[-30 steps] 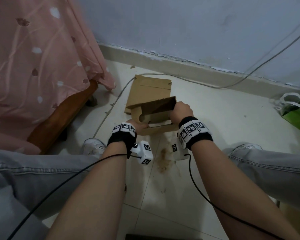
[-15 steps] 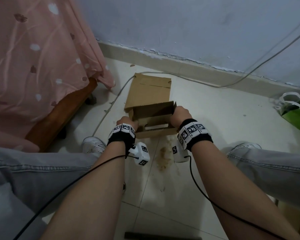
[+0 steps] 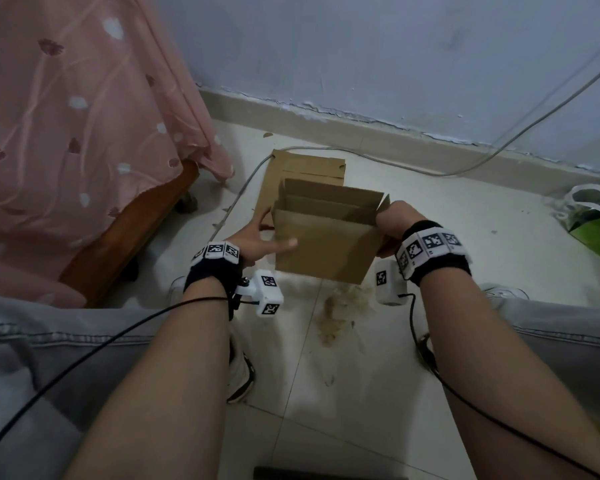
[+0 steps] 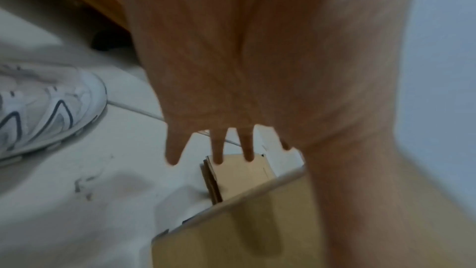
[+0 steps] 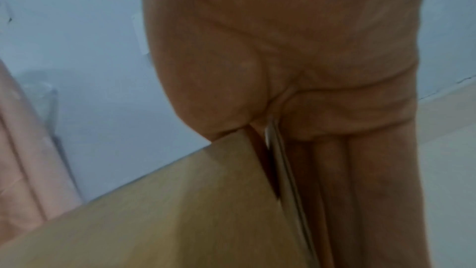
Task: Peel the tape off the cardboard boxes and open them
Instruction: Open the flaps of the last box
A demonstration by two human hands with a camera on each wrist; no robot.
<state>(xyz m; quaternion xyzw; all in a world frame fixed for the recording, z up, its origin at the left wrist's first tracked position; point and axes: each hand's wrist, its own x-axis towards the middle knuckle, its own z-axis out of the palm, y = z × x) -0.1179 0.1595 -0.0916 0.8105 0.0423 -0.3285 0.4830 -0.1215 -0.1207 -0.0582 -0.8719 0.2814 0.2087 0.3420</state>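
Note:
I hold a brown cardboard box (image 3: 323, 247) up off the floor between both hands, its top open and flaps standing. My left hand (image 3: 257, 237) lies against the box's left corner, thumb flat across the front face and fingers straight and spread (image 4: 219, 150). My right hand (image 3: 392, 220) pinches the box's right wall, thumb inside and fingers outside (image 5: 329, 170). A flattened cardboard piece (image 3: 305, 168) lies on the tiles behind the box, also seen in the left wrist view (image 4: 242, 176). No tape is visible on the box.
A bed with a pink cover (image 3: 66, 133) and wooden frame (image 3: 125, 237) stands at the left. A white cable (image 3: 430, 171) runs along the skirting. A green bag (image 3: 596, 223) sits at the right. A brown stain (image 3: 340, 306) marks the tiles; my white shoe (image 4: 38, 105) is near.
The box has come up from the floor towards me and now stands upright with its open top up. My left hand has gone from gripping it to lying flat against its corner.

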